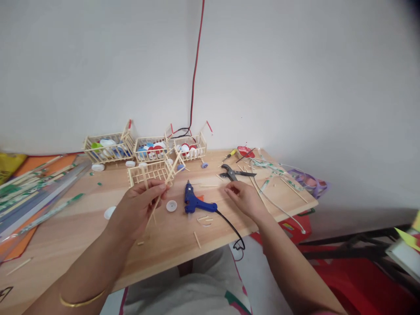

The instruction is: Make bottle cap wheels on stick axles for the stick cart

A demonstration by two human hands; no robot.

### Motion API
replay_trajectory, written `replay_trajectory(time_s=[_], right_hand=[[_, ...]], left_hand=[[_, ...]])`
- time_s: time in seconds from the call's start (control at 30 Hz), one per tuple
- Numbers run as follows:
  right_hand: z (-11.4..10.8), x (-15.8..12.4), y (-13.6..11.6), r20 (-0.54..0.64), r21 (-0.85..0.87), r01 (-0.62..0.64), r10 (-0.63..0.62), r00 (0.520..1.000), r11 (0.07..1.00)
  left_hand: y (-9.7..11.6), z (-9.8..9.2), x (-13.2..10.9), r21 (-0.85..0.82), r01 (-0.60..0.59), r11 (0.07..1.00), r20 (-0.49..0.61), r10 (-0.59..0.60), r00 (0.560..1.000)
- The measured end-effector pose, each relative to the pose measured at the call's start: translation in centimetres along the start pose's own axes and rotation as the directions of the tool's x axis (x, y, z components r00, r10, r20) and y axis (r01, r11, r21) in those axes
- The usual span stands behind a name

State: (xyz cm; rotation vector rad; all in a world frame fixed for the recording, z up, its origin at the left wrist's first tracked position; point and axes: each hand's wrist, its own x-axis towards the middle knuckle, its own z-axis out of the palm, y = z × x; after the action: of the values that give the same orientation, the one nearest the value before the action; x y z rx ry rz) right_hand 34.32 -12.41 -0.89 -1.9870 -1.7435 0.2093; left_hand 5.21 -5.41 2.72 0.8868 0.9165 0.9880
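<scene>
My left hand [141,201] is closed, pinching thin wooden sticks [171,173] that cross near their upper end; whether they are joined is hard to see. Behind it stands a small stick-built cart basket [154,169], partly hidden by the hand. My right hand [241,197] hovers over or rests on the table with fingers curled together, and anything in them is hidden. Just beyond it lie dark pliers [231,173], one handle running towards the fingers. A blue glue gun [197,201] lies between my hands, with a white bottle cap [171,205] to its left.
Three stick carts filled with bottle caps [108,148] line the wall. Packaged sticks [36,192] lie on orange sheets at the left. At the right are a yellow-handled cutter [229,154], a red dish [246,152], wrappers and a white cable [282,210]. Stick offcuts are scattered about.
</scene>
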Motion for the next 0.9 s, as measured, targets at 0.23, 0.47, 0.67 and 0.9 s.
replay_trajectory(time_s=[0.23,0.47,0.67,0.9], right_hand=[[0.3,-0.6,-1.7,0.023,0.185,0.010,-0.015,1.000,0.983],[1.6,0.4,-9.9,0.071,0.726,0.018,-0.102,0.992,0.687],[3.1,1.6,-12.0,0.212,0.901,-0.070,-0.295,0.932,0.429],[1.3,1.1,-11.7,0.163,0.651,0.126,-0.300,0.940,0.749]], left_hand=[[-0.7,0.4,0.3,-0.050,0.021,0.999,-0.005,-0.022,1.000],[-2.3,1.1,-0.3,0.038,-0.002,0.999,0.178,-0.004,0.984],[-3.0,0.9,0.0,0.058,0.008,0.998,0.279,-0.024,0.960],[-2.9,0.4,0.2,0.095,-0.100,0.990,0.158,0.084,0.984]])
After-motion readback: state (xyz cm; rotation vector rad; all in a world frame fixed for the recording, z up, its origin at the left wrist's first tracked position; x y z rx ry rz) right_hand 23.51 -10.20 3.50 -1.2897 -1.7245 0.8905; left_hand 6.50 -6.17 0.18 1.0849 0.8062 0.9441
